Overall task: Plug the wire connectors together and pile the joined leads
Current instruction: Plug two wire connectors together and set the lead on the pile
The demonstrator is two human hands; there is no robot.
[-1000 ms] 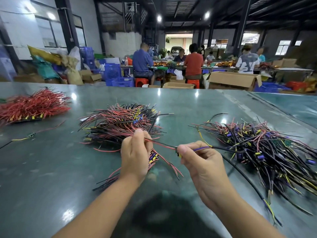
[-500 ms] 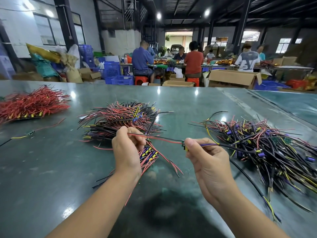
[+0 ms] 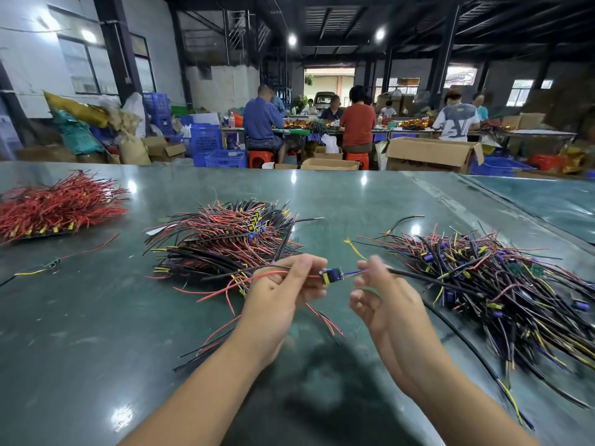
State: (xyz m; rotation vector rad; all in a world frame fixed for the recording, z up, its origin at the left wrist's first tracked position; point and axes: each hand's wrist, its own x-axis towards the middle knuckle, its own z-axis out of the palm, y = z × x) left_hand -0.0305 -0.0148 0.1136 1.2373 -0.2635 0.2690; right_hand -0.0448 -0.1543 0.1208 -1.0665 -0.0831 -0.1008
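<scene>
Evidently you pinch the red lead in your left hand (image 3: 283, 284) so the mated blue-and-yellow connector (image 3: 333, 275) hangs clear at its 3 o'clock, while your right hand (image 3: 383, 297), blurred, seems loosened off the black lead (image 3: 428, 280), ready for the joined pile (image 3: 225, 239) at 11 o'clock.

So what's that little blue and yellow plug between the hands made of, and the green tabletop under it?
The plug looks like moulded plastic: solid blue and yellow colour, blocky edges, though slightly blurred. The tabletop seems a hard, smooth sheet, perhaps painted or laminated; it mirrors the ceiling lamps as bright spots and shows pale scuffs. What lies beneath the surface cannot be told.
</scene>
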